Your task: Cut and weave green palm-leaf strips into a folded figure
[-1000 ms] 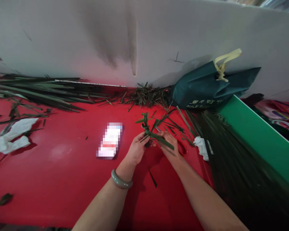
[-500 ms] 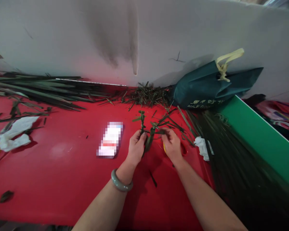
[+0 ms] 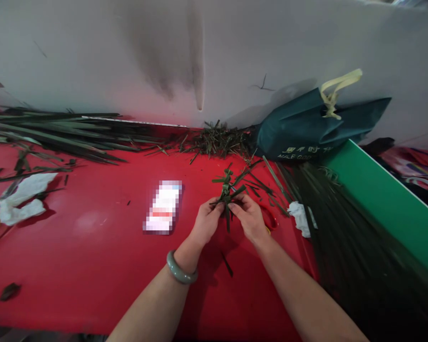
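Between my hands, above the red table, is a woven leaf figure of knotted green strips, with short ends sticking out on several sides. My left hand, with a grey-green bangle on its wrist, is closed and pinches the figure's lower left side between thumb and fingers. On the other side my right hand is closed too, thumb and fingertips on the strips at the lower right. Partly hidden behind the right hand lie scissors with red and yellow handles. A loose leaf scrap rests below the hands.
A lit phone lies left of my hands. Long leaf strips and a heap of cuttings line the wall. At right are a dark green bag, more strips and a green box. White tissue lies far left.
Two leaf pieces seen apart, one at each hand, now appear together as one cluster. My left hand has moved right, and the hands are closer together.
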Demonstrator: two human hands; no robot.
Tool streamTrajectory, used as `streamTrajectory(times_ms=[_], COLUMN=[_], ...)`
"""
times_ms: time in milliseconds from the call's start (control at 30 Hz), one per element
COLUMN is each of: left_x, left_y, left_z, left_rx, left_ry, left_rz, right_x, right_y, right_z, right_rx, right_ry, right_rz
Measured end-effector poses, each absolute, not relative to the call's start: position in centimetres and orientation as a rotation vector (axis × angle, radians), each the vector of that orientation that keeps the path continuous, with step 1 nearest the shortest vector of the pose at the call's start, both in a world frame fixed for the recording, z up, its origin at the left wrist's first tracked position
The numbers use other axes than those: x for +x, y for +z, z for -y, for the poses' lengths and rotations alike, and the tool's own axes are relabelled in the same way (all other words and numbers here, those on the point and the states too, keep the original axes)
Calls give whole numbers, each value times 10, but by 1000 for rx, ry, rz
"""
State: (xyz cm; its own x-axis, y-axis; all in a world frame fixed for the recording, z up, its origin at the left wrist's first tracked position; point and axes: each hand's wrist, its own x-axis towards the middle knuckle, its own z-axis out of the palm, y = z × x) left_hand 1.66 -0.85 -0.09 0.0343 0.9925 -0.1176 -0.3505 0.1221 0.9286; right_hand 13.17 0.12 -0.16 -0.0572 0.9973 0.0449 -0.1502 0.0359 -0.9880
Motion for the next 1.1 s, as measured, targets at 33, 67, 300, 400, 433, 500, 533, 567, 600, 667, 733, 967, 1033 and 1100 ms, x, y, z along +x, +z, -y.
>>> streamTrajectory(times_ms=[33,67,300,400,433,500,533,567,600,667,733,967,1033,1100], left_x=[16,16,13,14,14,14,15,14,14,13,11,7,8,8], left_y=[-1,0,-2,-3,-3,-3,-3,-2,-2,0,2,3,4,3], left_z=[9,9,8,7,7,7,8,8,8,8,8,8,8,9], left_rx=[836,810,709,729,733,732,732,732,727,693,638,602,603,621], left_ry=[1258,1249,1186,1189,1194,1203,1201,1190,1171,1121,1078,1049,1052,1059], left_rz=[-990,-985,-812,-832,-845,-867,-872,-871,-862,-812,-736,-629,-654,-694], right_x=[132,132,136,134,133,131,131,131,132,133,136,141,141,142], right_y=[-1,-1,5,7,7,7,6,5,4,3,2,-2,-3,-4], right_z=[-2,-2,-3,-2,-1,-1,-1,-2,-2,-4,-5,-11,-11,-10], right_rx=[-1040,-1042,-1016,-976,-980,-1021,-1050,-1075,-1093,-1106,-1101,-1077,-1086,-1086], right_ry=[1278,1267,1340,1389,1393,1369,1345,1316,1288,1230,1183,1058,1019,1002], right_rz=[1142,1114,945,1013,1049,1119,1140,1145,1137,1082,1010,871,891,923])
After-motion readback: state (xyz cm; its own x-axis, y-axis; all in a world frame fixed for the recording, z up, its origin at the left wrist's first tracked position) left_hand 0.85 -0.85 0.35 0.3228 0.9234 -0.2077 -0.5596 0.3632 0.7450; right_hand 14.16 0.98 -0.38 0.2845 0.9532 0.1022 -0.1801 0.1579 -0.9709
